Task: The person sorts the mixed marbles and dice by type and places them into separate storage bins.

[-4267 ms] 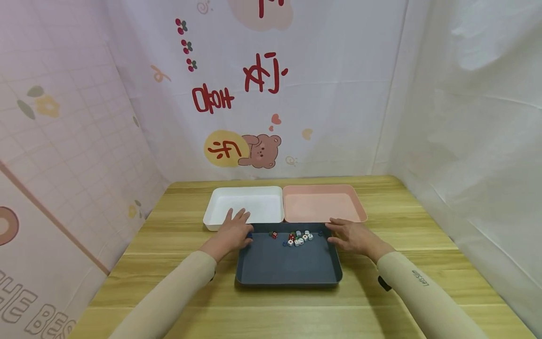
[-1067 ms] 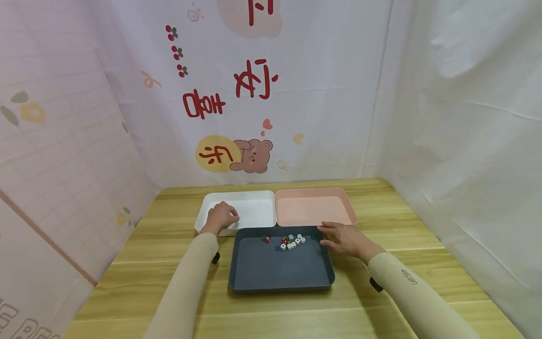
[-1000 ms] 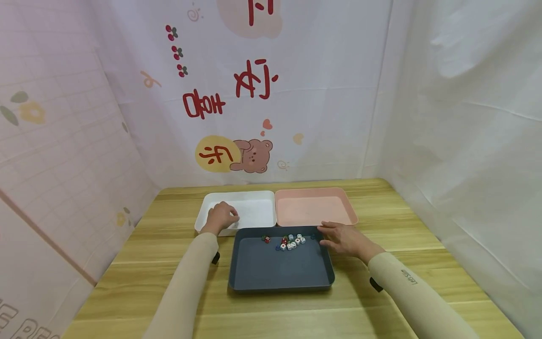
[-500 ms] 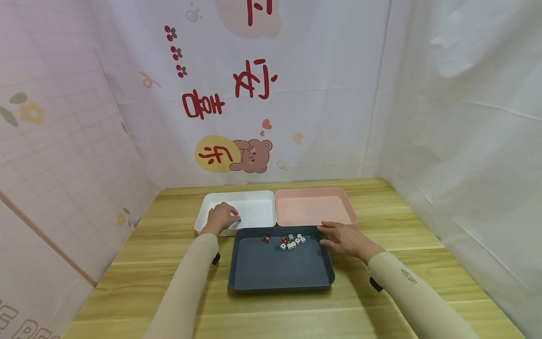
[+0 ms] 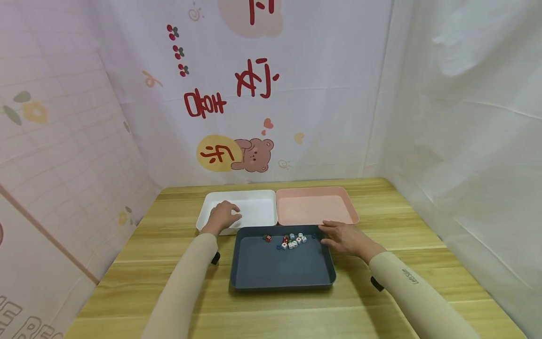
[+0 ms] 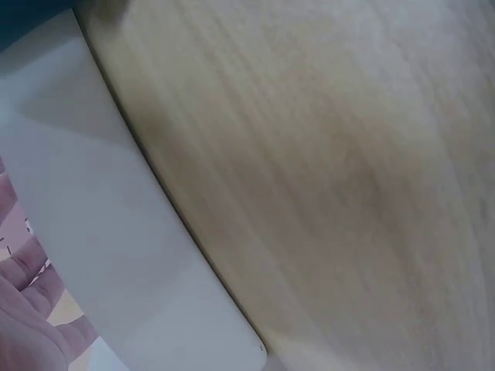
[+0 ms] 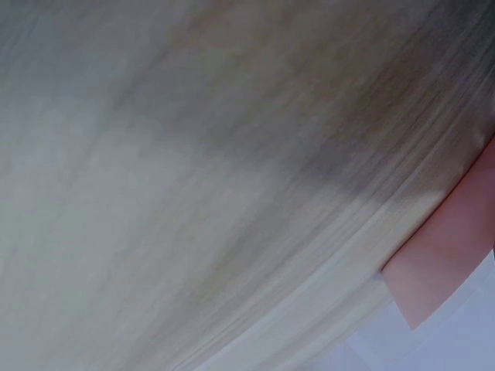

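My left hand (image 5: 222, 216) is over the near left part of the white tray (image 5: 259, 212), thumb and forefinger apart, with nothing visible between them. In the left wrist view, parts of that hand (image 6: 29, 332) show behind the white tray's wall (image 6: 139, 232). My right hand (image 5: 347, 238) has its fingers at the far right corner of the dark grey tray (image 5: 281, 273) and holds nothing visible. Toward that tray's far side lie several white dice (image 5: 291, 245), red dice (image 5: 268, 238) and small blue pieces (image 5: 279, 246). The right wrist view does not show the hand.
A pink tray (image 5: 315, 207) stands right of the white one, both behind the dark tray. All three sit on a wooden table (image 5: 279, 320). A white printed cloth (image 5: 330, 103) hangs behind, with more cloth at both sides.
My left hand has gone from the dark tray's left edge to the white tray. A small blue piece showed at its fingertips half a second ago; now the fingers are parted. The right hand stays put.
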The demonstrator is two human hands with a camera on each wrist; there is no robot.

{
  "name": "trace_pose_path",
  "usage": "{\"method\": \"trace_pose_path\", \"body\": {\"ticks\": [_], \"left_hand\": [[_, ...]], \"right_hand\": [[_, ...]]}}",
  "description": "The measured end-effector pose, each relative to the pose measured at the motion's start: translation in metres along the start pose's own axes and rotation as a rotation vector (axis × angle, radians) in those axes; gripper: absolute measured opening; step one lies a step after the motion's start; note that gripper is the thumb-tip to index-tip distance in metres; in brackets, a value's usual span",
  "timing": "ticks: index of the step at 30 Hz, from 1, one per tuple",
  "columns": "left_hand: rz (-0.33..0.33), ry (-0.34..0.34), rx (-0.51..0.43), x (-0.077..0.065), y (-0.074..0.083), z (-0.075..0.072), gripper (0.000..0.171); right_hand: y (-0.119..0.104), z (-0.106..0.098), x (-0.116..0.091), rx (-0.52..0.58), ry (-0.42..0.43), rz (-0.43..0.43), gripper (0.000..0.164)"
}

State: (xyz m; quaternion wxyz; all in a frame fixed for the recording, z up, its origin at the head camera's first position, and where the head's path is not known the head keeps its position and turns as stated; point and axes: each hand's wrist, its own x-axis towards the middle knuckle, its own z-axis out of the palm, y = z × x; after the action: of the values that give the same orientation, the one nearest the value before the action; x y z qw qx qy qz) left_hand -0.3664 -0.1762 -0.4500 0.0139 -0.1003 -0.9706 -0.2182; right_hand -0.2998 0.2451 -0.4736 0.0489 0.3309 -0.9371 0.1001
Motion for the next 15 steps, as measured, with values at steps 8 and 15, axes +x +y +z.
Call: {"method": "trace_pose_path", "body": {"ticks": [8, 15], "left_hand": [[0.033, -0.007, -0.075, -0.0004, 0.0006, -0.0028, 0.034], [0.096, -0.005, -0.125, -0.002, 0.0057, -0.0039, 0.041]], "right_hand": [[-0.0001, -0.0014, 0.0003, 0.004, -0.005, -0.005, 0.054], [-0.0007, -0.0022, 0.0001, 0.009, -0.011, 0.001, 0.054]]}}
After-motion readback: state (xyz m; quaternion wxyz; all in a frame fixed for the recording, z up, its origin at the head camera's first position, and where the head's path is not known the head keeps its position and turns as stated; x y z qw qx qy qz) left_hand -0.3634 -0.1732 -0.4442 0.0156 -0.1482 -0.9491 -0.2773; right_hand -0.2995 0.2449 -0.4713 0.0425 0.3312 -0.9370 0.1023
